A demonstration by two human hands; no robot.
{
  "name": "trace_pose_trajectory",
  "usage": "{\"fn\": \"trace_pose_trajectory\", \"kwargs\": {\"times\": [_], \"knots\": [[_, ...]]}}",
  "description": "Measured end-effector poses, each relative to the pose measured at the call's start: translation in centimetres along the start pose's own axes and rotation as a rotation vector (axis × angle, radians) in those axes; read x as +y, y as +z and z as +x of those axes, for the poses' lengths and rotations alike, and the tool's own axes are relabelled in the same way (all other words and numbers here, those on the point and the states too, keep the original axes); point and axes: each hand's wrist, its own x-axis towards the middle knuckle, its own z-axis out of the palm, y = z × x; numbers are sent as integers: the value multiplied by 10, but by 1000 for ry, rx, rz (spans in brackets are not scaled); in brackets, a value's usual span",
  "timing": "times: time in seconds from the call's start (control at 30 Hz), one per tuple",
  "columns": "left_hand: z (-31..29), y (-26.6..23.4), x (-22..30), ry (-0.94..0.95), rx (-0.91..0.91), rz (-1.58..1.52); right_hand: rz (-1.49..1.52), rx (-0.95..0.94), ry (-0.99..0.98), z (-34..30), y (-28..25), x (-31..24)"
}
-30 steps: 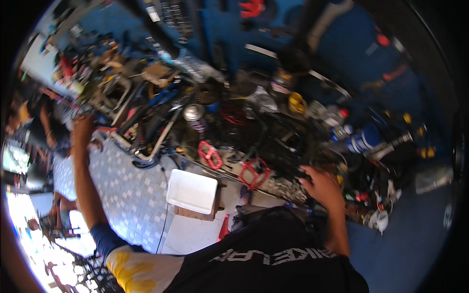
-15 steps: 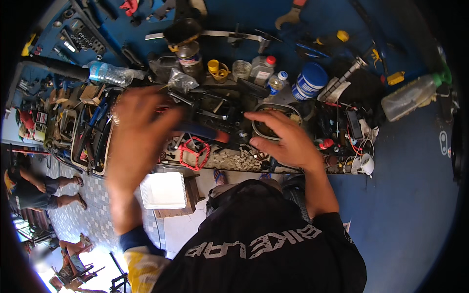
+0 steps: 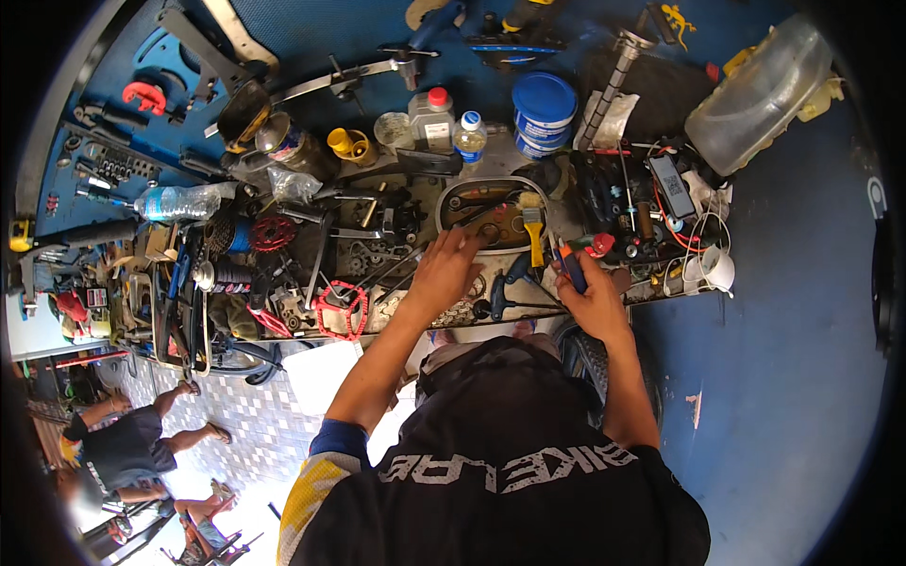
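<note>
My right hand [image 3: 596, 300] is closed around a tool with a blue-and-orange handle [image 3: 572, 268]; its working end is too small to make out. Close to it, a yellow-handled brush [image 3: 533, 231] leans over the front rim of an oval metal tray [image 3: 442, 212] holding dark fluid and small parts. At the tray's front left edge is my left hand [image 3: 445, 275], fingers stretched forward and thumb apart, with nothing visible in it. Blue-handled hex wrenches [image 3: 500, 298] lie between my hands. Left of my left hand sits a red bicycle pedal [image 3: 342, 311].
Bottles and a blue-lidded tub [image 3: 545, 106] line the back of the cluttered bench. A phone [image 3: 671, 187] and a white cup [image 3: 710, 272] with cables are at right. A red chainring [image 3: 274, 233] and a spray can [image 3: 222, 275] stand left. Another person [image 3: 127, 448] is at far left.
The view has shifted. My left hand has moved right to the tray's edge. My right hand, earlier spread over the tray, is now right of it, gripping the blue-and-orange tool.
</note>
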Motion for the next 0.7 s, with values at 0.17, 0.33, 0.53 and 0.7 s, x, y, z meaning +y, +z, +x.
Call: {"fn": "trace_pose_trajectory", "kwargs": {"times": [0.17, 0.33, 0.53, 0.7], "knots": [[-18, 45, -20, 88, -83, 340, -21, -36, 35, -13, -5, 1], [-7, 40, -13, 46, -81, 243, 261, -123, 61, -7, 3, 22], [-6, 35, -33, -467, -12, -917, 333, -218, 65, 1, 12, 15], [6, 15, -21, -545, 185, -1335, 139, -216, -87, 14, 10, -14]]}}
